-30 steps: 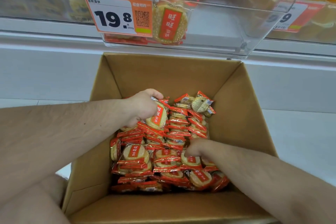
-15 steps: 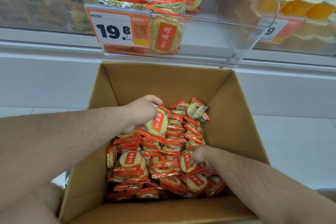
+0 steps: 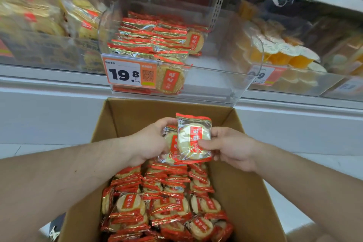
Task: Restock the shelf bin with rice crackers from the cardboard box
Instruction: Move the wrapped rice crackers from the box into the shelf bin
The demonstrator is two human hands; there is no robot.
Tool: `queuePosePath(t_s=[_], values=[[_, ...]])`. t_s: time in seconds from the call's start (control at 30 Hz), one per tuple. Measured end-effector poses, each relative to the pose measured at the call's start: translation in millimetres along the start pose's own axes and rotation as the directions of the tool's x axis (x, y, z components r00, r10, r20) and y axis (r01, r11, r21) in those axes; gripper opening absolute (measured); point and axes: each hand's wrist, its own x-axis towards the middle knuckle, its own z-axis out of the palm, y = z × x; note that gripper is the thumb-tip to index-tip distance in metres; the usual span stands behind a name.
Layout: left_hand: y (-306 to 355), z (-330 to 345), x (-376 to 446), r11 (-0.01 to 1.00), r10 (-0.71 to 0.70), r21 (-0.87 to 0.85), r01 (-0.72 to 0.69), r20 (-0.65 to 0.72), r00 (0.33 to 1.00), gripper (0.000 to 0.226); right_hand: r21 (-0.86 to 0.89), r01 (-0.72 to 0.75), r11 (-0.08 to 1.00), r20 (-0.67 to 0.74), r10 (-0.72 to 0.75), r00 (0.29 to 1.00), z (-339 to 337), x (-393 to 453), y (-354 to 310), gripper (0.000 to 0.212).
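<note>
While my left hand [image 3: 149,143] curls round a rice cracker packet [image 3: 170,144] and my right hand [image 3: 229,146] pinches a second packet [image 3: 193,137] by its edge, thumb on its face, I hold both together above the cardboard box [image 3: 243,192], I judge to stack them into one handful before lifting. Below them the box is thick with more rice crackers [image 3: 163,202]. Ahead and above sits the clear shelf bin [image 3: 216,76], part full on its left side, room on the right. Its front wall and the price tag [image 3: 129,72] stand in the way, so I would have to go over the rim. Beside it, cups of orange jelly [image 3: 284,53] fill the next bin.
</note>
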Motion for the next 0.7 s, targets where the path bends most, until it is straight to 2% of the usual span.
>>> queuePosePath(t_s=[0.1, 0.27, 0.33, 0.43, 0.57, 0.63, 0.7], values=[[6.8, 4.7, -2.9, 0.991, 0.082, -0.108, -0.077, 0.047, 0.996, 0.089, -0.024, 0.048, 0.999, -0.049, -0.049, 0.998, 12.2, -2.8, -7.7, 0.033], [16.4, 3.1, -8.0, 0.958, 0.155, -0.25, -0.141, 0.035, 0.987, 0.097, 0.023, 0.127, 0.992, -0.223, -0.119, 0.968, 20.6, -10.8, -19.2, 0.039], [22.4, 4.7, -11.1, 0.946, 0.217, -0.254, -0.204, 0.026, 0.976, 0.095, 0.015, 0.154, 0.988, -0.261, -0.144, 0.954, 22.3, -12.2, -22.6, 0.045], [37.1, 6.1, -18.4, 0.936, 0.318, -0.16, -0.314, -0.002, 0.948, 0.1, 0.006, 0.172, 0.985, -0.251, -0.165, 0.954, 21.0, -15.8, -30.1, 0.045], [59.3, 0.1, -23.4, 0.906, 0.423, -0.03, -0.422, 0.001, 0.906, 0.114, 0.02, 0.245, 0.969, -0.155, -0.239, 0.959, 16.9, -26.3, -46.0, 0.022], [73.6, -4.4, -26.0, 0.869, 0.492, 0.059, -0.491, -0.003, 0.871, 0.114, 0.058, 0.293, 0.954, -0.158, -0.281, 0.947, 13.3, -32.8, -58.3, 0.015], [87.9, -8.4, -29.5, 0.818, 0.563, 0.154, -0.554, -0.02, 0.826, 0.108, 0.078, 0.314, 0.946, -0.182, -0.296, 0.938, 7.9, -36.7, -70.0, 0.016]])
